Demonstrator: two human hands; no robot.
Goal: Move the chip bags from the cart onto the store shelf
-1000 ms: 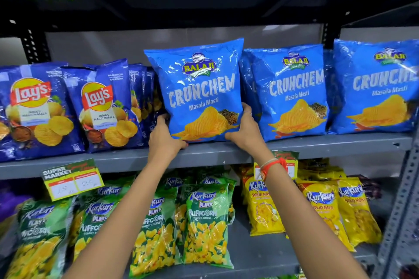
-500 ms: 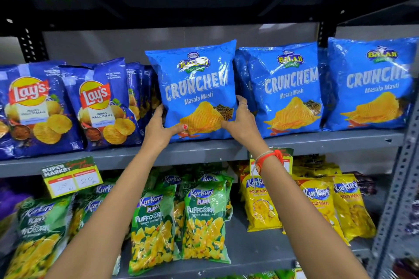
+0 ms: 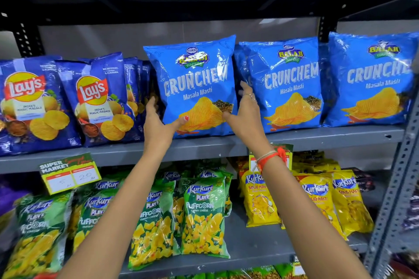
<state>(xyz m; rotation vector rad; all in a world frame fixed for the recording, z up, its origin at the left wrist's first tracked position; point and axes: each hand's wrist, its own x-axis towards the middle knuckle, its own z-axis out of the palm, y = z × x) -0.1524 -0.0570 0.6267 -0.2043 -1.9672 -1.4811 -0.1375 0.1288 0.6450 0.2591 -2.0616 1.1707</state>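
The fingers (image 3: 246,90) of both hands are spread loose, thumbs just touching the front of the blue Crunchem bag (image 3: 196,84). The grey shelf (image 3: 317,137) holds that bag upright, between the Lay's bags (image 3: 97,97) and more Crunchem bags (image 3: 285,81). The left hand (image 3: 158,124) and right hand (image 3: 246,118) sit at its bottom corners.

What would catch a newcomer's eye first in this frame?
Probably the bright blue Crunchem bag standing upright mid-shelf, flanked low down by the left hand and right hand, fingers spread, thumbs at its front. Beside it to the right stand two matching blue bags, to the left dark blue Lay's bags; green Kurkure Puffcorn bags fill the shelf below.
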